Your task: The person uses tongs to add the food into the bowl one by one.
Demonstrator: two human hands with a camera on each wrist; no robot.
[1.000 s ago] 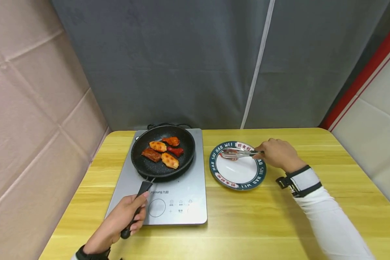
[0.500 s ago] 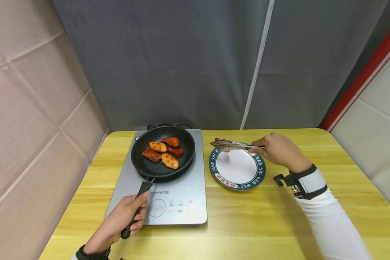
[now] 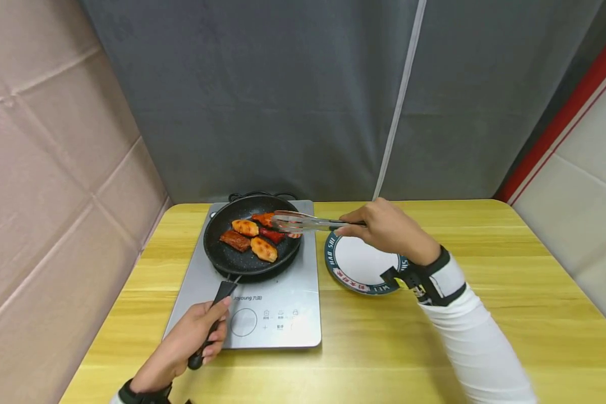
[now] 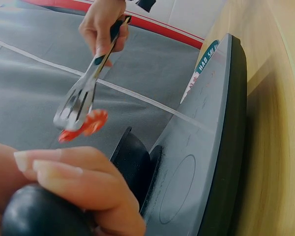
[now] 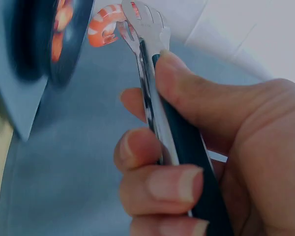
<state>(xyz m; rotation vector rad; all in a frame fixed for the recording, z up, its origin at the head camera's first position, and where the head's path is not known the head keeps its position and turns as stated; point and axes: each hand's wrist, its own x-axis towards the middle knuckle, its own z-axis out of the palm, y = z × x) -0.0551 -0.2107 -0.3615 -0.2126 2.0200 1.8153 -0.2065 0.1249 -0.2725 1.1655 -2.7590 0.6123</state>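
My left hand [image 3: 198,335] grips the black handle [image 3: 224,292] of a dark speckled frying pan [image 3: 227,260]. Several browned and red pieces of food lie in the pan, among them two golden pieces [image 3: 264,249] and a dark brown slab [image 3: 235,240]. Metal tongs [image 3: 308,223] are in my right hand [image 3: 384,229], squeezed between thumb and fingers. Their tips pinch an orange-and-white shrimp [image 5: 104,25], held over the pan's right rim in the head view. A white plate [image 3: 366,261] with a dark lettered rim lies below the right wrist, partly hidden by it.
The pan stands on a silver induction cooktop [image 3: 293,292] on a wooden table [image 3: 373,342]. Behind the cooktop runs a black cable [image 3: 237,196]. A grey curtain [image 3: 262,101] closes off the back, and a pale padded wall [image 3: 55,196] rises at the left.
My right hand has lifted the tongs with the shrimp off the plate and carried them left to the pan's right side. The left hand and pan have stayed put.
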